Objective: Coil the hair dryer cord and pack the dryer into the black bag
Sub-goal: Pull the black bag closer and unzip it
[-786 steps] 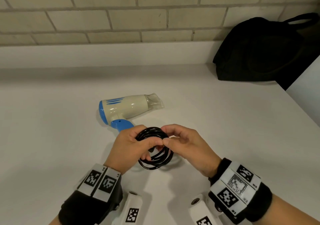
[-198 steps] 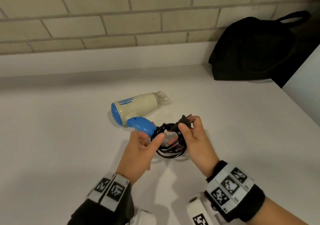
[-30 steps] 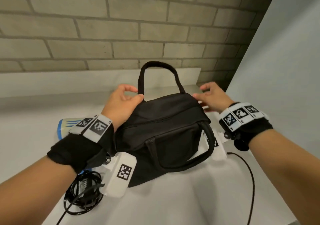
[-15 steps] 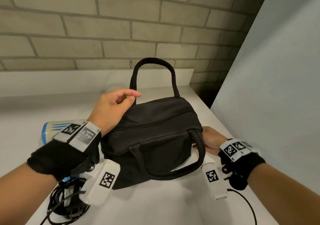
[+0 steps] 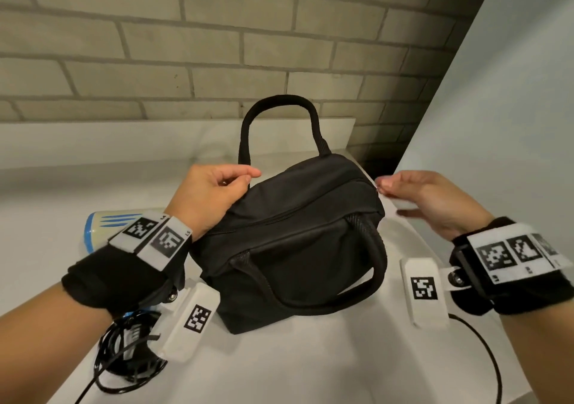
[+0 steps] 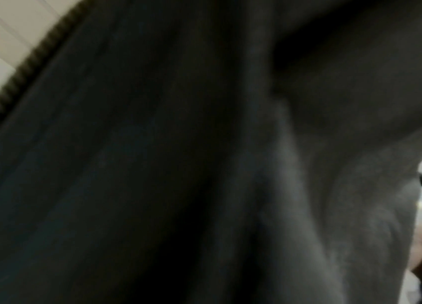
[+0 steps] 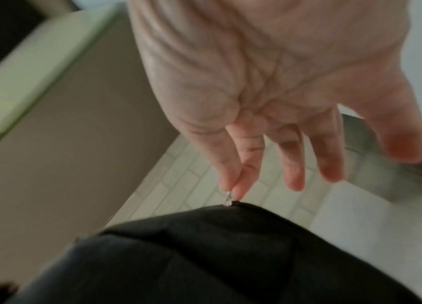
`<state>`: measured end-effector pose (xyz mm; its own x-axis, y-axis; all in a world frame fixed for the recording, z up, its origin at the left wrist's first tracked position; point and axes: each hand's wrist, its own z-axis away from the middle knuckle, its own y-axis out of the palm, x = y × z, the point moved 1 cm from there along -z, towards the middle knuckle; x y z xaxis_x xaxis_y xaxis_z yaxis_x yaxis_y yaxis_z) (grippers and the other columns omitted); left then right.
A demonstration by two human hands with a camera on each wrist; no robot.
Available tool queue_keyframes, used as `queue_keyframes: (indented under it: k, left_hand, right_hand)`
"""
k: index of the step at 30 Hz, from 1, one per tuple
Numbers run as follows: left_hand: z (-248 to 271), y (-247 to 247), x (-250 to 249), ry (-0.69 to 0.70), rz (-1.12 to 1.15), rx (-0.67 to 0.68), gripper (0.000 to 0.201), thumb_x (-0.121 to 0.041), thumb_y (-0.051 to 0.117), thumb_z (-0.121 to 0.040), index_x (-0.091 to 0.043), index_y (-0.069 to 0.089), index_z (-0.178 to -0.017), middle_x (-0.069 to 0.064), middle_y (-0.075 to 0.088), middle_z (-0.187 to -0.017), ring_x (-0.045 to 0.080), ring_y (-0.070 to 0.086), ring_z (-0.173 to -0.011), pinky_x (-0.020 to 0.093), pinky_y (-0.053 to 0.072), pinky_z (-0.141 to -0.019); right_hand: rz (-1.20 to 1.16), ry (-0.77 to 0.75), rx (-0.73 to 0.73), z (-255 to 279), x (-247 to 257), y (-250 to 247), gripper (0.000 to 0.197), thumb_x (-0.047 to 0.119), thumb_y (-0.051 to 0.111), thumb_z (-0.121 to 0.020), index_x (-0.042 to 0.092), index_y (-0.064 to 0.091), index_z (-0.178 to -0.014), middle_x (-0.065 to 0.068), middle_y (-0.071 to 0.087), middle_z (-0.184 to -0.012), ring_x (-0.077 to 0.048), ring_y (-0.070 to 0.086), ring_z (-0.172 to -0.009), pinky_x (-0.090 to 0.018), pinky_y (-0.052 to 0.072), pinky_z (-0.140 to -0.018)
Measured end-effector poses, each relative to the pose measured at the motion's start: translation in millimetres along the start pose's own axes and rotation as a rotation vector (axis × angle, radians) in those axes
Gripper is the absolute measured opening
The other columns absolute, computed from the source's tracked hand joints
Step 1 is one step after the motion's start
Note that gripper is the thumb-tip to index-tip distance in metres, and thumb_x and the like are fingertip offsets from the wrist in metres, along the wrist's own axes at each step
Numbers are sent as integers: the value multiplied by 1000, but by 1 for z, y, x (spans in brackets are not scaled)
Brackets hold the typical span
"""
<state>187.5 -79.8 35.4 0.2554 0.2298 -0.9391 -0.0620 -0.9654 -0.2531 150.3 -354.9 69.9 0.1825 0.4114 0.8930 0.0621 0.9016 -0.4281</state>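
Observation:
The black bag (image 5: pixel 295 233) stands zipped on the white counter, its far handle (image 5: pixel 279 101) upright and its near handle (image 5: pixel 357 298) hanging down the front. My left hand (image 5: pixel 230 183) grips the bag's top left corner by the handle base. The left wrist view shows only dark bag fabric (image 6: pixel 152 164) and zipper teeth (image 6: pixel 10 88). My right hand (image 5: pixel 391 186) is at the right end of the top zip, where two fingertips pinch the small silver zipper pull (image 7: pixel 228 199); the other fingers stay straight. The cream and blue hair dryer (image 5: pixel 102 226) lies behind my left wrist, its coiled black cord (image 5: pixel 124 357) below.
A brick wall with a white ledge (image 5: pixel 124 142) runs behind the counter. A pale panel (image 5: pixel 497 124) closes off the right side close to my right hand. A thin black cable (image 5: pixel 487 357) trails from the right wrist device across the counter (image 5: pixel 295 366).
My right hand rose from the bag's lower right side to the right end of the top zip and took the zipper pull. My left hand stayed on the top left corner.

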Motion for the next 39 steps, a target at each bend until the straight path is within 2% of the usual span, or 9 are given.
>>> queue_keyframes:
  k: [5,12,16,20,24,27,29,36,39]
  left_hand:
    - [3,2,-4,-3,-37,-2,29,-13,54,-86,-37,65,-75,1,62,-61,24,49,-66,28,42,-65]
    - [4,3,-17,84,-146,-9,22,-16,53,-86,-31,68,-85,-3,58,-51,26,46,-56,30,41,-57]
    - [7,7,-20,149,-256,-18,19,-16,51,-87,-26,68,-91,-15,53,-40,4,40,-40,8,33,-43]
    - [11,6,-28,404,-588,-15,21,-20,56,-84,-23,64,-103,-5,48,-97,3,35,-88,22,36,-81]
    - [15,6,-53,694,-712,221,25,-30,47,-82,-22,65,-97,1,50,-95,6,32,-85,36,46,-72]
    - [17,16,-65,514,-868,464,29,-27,45,-89,-27,58,-115,-9,43,-86,12,45,-87,35,45,-78]
    - [14,27,-65,415,-1031,548,38,-27,40,-92,-31,41,-130,-3,51,-102,19,51,-100,32,43,-84]
    - [0,50,-57,357,-1049,485,43,-25,38,-93,-32,30,-135,2,51,-122,24,51,-110,42,44,-90]
    - [-2,58,-52,319,-1041,486,41,-25,40,-93,-32,34,-133,4,55,-124,27,52,-110,40,43,-87]
  right_hand:
    - [142,-209,-133,16,28,6,22,21,58,-84,18,62,-63,6,61,-74,-1,52,-78,-15,34,-71]
    - [436,-334,-108,31,56,32,26,28,61,-81,21,58,-56,5,56,-71,-12,54,-74,-25,43,-75]
    - [518,-278,12,26,47,49,22,30,61,-82,18,62,-63,2,60,-76,-15,58,-77,-32,49,-80]
    - [215,-178,15,16,31,49,18,27,65,-79,20,67,-62,3,65,-70,-5,60,-65,-8,45,-57]
    - [173,-279,-19,14,30,51,19,20,67,-78,22,66,-59,10,65,-58,1,59,-57,-9,45,-56]
    - [235,-374,-35,13,30,54,8,16,64,-80,15,71,-76,4,72,-74,-6,65,-75,-22,52,-71]
    - [350,-355,-49,13,27,56,14,22,60,-83,12,70,-84,0,70,-78,-14,64,-78,-33,51,-74]
    - [526,-361,-4,13,17,59,19,31,49,-89,15,59,-86,-9,64,-85,-23,58,-82,-41,46,-77]
    - [459,-287,112,10,14,59,17,27,49,-90,13,58,-83,-7,59,-73,-16,56,-69,-33,45,-67]
